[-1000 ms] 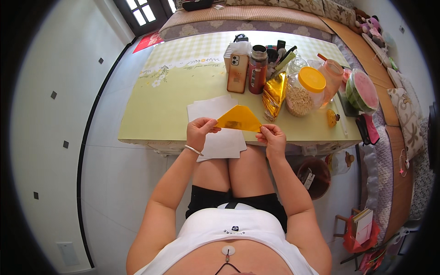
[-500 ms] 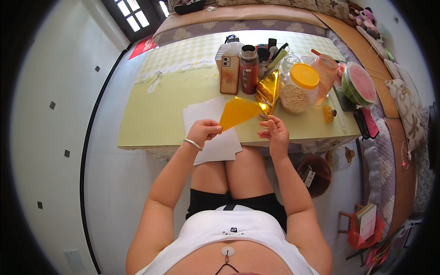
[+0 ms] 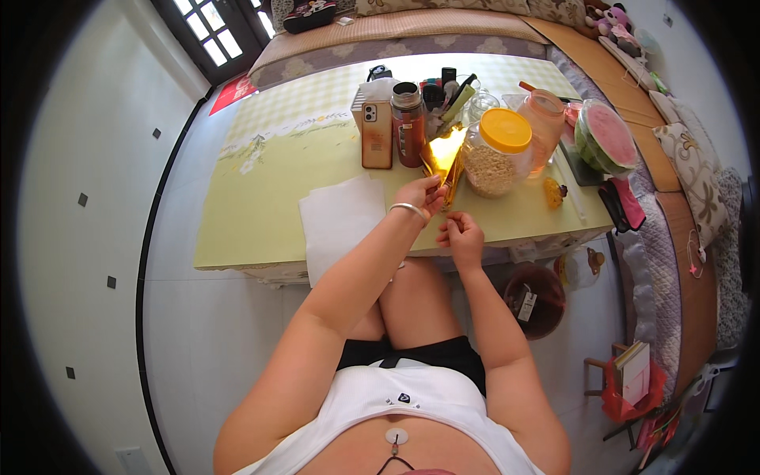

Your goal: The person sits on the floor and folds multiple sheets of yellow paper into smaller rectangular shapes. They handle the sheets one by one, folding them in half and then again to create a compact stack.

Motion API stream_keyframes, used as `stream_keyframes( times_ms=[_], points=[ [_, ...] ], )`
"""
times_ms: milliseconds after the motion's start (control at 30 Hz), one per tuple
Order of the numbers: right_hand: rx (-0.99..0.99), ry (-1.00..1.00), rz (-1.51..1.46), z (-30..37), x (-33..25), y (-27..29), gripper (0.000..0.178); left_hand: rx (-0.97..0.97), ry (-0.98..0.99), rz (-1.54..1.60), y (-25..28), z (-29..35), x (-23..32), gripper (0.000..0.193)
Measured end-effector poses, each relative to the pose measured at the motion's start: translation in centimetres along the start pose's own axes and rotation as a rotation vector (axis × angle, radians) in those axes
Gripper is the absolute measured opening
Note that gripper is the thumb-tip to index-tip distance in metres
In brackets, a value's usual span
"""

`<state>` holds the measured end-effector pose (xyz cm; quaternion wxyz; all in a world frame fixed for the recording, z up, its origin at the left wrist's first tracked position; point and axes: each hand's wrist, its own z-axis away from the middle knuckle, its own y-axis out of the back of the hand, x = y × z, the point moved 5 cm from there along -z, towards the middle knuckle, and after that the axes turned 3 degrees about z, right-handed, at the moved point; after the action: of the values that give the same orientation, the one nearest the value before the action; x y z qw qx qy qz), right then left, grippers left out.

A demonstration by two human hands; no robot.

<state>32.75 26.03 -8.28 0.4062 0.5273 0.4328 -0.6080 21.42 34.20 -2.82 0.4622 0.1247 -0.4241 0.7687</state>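
Note:
A shiny gold foil sheet [image 3: 445,150] catches bright light between the red thermos and the jar of oats; where it ends and the other gold foil beside it begins is hard to tell. My left hand [image 3: 419,195], with a bangle on its wrist, reaches over to it, fingers closed at its lower edge. Just right of that and nearer to me, my right hand [image 3: 461,237] is above the table's front edge with its fingers curled and thumb pressed in. What they hold, if anything, cannot be made out. White paper sheets [image 3: 340,218] lie under my left forearm, overhanging the edge.
A phone [image 3: 377,134] stands upright beside the red thermos [image 3: 408,131]. Right of the foil are a yellow-lidded jar of oats [image 3: 492,162], a pink pitcher [image 3: 544,127] and a cut watermelon [image 3: 606,138]. A dark red bin [image 3: 535,305] stands on the floor at right.
My left hand has carried the gold sheet right and away from me, to the foil by the jar. My right hand's fingers have curled in. The view has shifted slightly.

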Motion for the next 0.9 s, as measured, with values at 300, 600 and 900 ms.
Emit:
stream_keyframes(
  times_ms=[300,600,900],
  points=[
    [0.035,0.037,0.067,0.3,-0.2,-0.2,0.015,0.111,-0.029,-0.173,-2.5,-1.1,-0.2,0.024],
    [-0.006,0.077,0.154,0.2,-0.4,-0.9,0.016,-0.043,-0.986,-1.26,6.2,4.7,6.8,0.034],
    [-0.45,0.843,0.74,5.8,-5.2,-10.7,0.054,0.181,-0.741,-2.007,23.9,8.4,10.6,0.091]
  ],
)
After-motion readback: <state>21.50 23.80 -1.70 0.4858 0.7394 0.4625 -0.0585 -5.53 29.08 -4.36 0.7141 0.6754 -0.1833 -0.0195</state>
